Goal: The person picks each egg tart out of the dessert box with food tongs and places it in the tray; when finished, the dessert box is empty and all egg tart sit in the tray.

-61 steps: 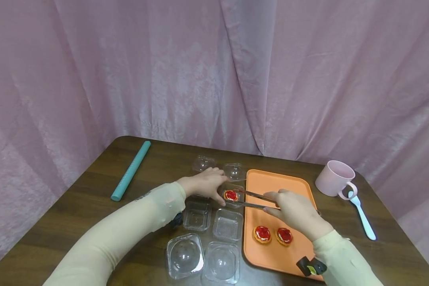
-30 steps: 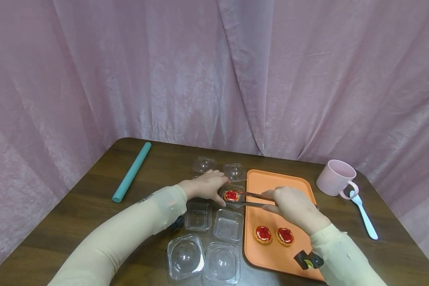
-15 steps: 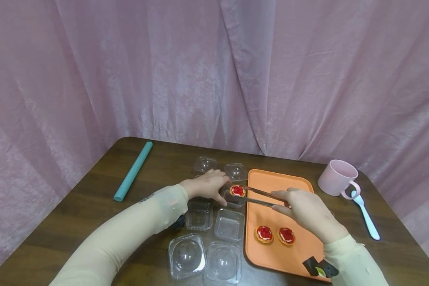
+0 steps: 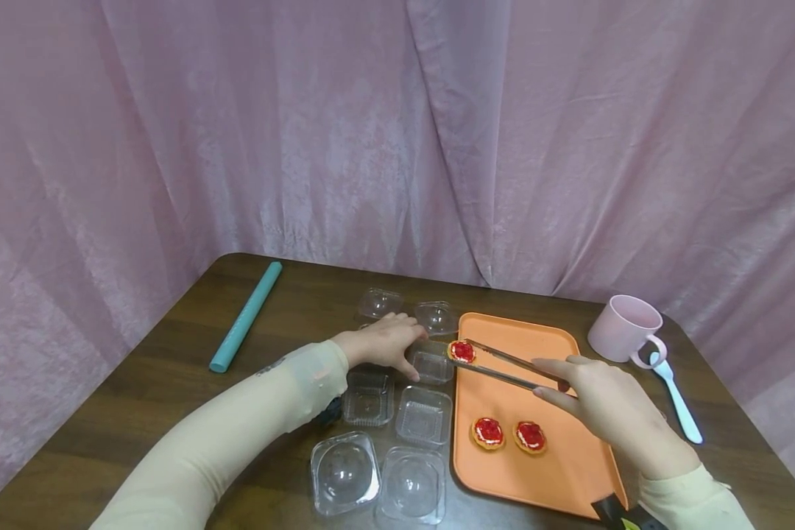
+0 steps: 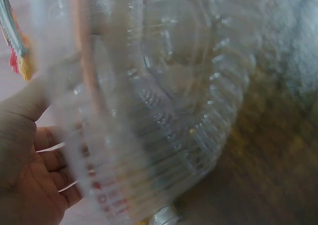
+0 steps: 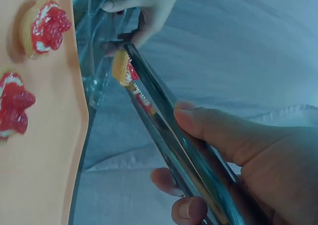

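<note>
My right hand (image 4: 606,401) grips metal tongs (image 4: 511,379). Their tips pinch a small round tart (image 4: 462,351) with red topping and white cream, above the left edge of the orange tray (image 4: 503,475). In the right wrist view that tart (image 6: 120,68) is tilted between the toothed ends. My left hand (image 4: 386,342) holds a clear plastic container (image 4: 433,362), thumb and fingers spread along its side. Blurred ribbed walls of a clear container (image 5: 198,135) fill much of the left wrist view; the left hand (image 5: 35,180) shows beside them. Two more tarts (image 4: 488,433) (image 4: 529,436) lie on the tray.
Several clear containers (image 4: 424,417) stand left of the tray, their domed lids (image 4: 344,475) lying open. A teal roll (image 4: 246,316) lies at the far left. Right of the tray are a pink mug (image 4: 616,335) and a pale blue spatula-like utensil (image 4: 679,405). Pink curtains (image 4: 331,132) hang behind the table.
The right hand has drawn the tongs and tart to the right, from over the clear container to the tray's left edge. The left hand has stayed in place.
</note>
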Demonstrator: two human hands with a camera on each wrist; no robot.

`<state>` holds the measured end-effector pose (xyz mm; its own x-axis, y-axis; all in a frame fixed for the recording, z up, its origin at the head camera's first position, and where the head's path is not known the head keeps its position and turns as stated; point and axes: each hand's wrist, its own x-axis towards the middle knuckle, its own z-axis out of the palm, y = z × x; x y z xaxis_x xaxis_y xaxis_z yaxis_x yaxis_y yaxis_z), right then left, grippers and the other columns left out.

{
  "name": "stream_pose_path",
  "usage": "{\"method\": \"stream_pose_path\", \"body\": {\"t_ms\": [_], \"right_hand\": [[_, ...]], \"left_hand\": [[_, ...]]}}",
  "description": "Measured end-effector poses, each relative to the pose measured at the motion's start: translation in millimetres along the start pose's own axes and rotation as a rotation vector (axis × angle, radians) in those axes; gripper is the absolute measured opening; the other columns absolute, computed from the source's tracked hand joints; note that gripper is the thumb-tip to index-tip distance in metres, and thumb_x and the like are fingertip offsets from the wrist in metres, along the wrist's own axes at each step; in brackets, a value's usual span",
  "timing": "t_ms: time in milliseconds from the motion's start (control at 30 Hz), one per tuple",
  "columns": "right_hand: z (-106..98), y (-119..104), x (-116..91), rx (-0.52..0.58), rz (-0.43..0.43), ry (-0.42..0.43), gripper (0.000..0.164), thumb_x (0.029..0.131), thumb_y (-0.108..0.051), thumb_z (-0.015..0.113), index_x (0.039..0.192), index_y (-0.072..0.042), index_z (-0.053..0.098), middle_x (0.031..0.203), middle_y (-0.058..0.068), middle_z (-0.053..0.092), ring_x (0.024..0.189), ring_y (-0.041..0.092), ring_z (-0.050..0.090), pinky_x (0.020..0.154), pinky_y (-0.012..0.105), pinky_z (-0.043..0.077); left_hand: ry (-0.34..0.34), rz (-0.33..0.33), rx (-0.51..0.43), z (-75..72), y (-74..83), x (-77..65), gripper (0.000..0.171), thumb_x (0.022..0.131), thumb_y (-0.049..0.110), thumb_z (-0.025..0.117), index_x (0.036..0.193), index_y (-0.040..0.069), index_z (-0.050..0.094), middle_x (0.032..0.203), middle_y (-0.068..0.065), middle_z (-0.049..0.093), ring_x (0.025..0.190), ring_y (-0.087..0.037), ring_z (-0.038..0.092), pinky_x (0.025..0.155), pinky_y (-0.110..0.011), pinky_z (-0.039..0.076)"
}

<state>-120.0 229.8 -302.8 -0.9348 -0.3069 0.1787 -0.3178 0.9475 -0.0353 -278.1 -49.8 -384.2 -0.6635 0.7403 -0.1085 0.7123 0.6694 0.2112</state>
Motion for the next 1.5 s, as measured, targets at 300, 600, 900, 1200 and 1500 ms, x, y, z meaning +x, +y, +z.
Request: {"method": "stream_pose_path", "body": {"t_ms": [300, 600, 900, 1200, 1500], "right_hand": [[-1.4, 11.4, -18.0, -0.023, 0.011, 0.013, 0.039, 0.081, -0.035, 0.074, 0.117, -0.022, 0.068, 0.072, -0.012, 0.054, 0.063, 0.005, 0.051, 0.054, 0.029, 0.04], [3.7, 22.0, -32.4, -0.05, 0.023, 0.002, 0.039, 0.08, -0.035, 0.074, 0.116, -0.02, 0.069, 0.068, -0.014, 0.047, 0.061, 0.0, 0.043, 0.055, 0.025, 0.037], [7.9, 33.6, -46.3, -0.027, 0.05, -0.013, 0.037, 0.08, -0.035, 0.074, 0.115, -0.022, 0.07, 0.072, -0.016, 0.051, 0.067, -0.002, 0.046, 0.056, 0.025, 0.039], [12.7, 43.1, -59.3, -0.019, 0.112, -0.059, 0.036, 0.08, -0.038, 0.074, 0.113, -0.025, 0.07, 0.073, -0.018, 0.052, 0.069, -0.004, 0.048, 0.056, 0.027, 0.04], [15.5, 52.3, -70.9, -0.029, 0.151, -0.076, 0.04, 0.079, -0.04, 0.075, 0.116, -0.026, 0.069, 0.081, -0.017, 0.06, 0.074, -0.001, 0.053, 0.057, 0.032, 0.045]], "left_hand": [[0.002, 0.003, -0.004, 0.6, -2.5, -0.8, 0.072, 0.072, 0.047, 0.081, 0.129, 0.011, 0.056, 0.125, -0.003, 0.059, 0.118, -0.019, 0.05, 0.105, -0.036, 0.037], [-0.006, -0.002, -0.003, -1.3, -2.0, -2.9, 0.072, 0.072, 0.046, 0.081, 0.13, 0.011, 0.056, 0.126, -0.003, 0.059, 0.118, -0.019, 0.05, 0.106, -0.036, 0.036], [-0.018, -0.007, -0.009, -3.8, -2.2, -4.4, 0.072, 0.072, 0.046, 0.081, 0.13, 0.011, 0.056, 0.123, -0.003, 0.06, 0.117, -0.019, 0.05, 0.108, -0.037, 0.035], [-0.015, -0.003, -0.009, -5.0, -0.9, -5.0, 0.072, 0.072, 0.046, 0.081, 0.129, 0.01, 0.056, 0.125, -0.004, 0.059, 0.119, -0.02, 0.05, 0.108, -0.037, 0.035], [-0.018, -0.005, -0.003, -7.0, 1.0, -6.3, 0.072, 0.071, 0.046, 0.081, 0.129, 0.01, 0.056, 0.123, -0.003, 0.06, 0.115, -0.019, 0.051, 0.105, -0.035, 0.036]]}}
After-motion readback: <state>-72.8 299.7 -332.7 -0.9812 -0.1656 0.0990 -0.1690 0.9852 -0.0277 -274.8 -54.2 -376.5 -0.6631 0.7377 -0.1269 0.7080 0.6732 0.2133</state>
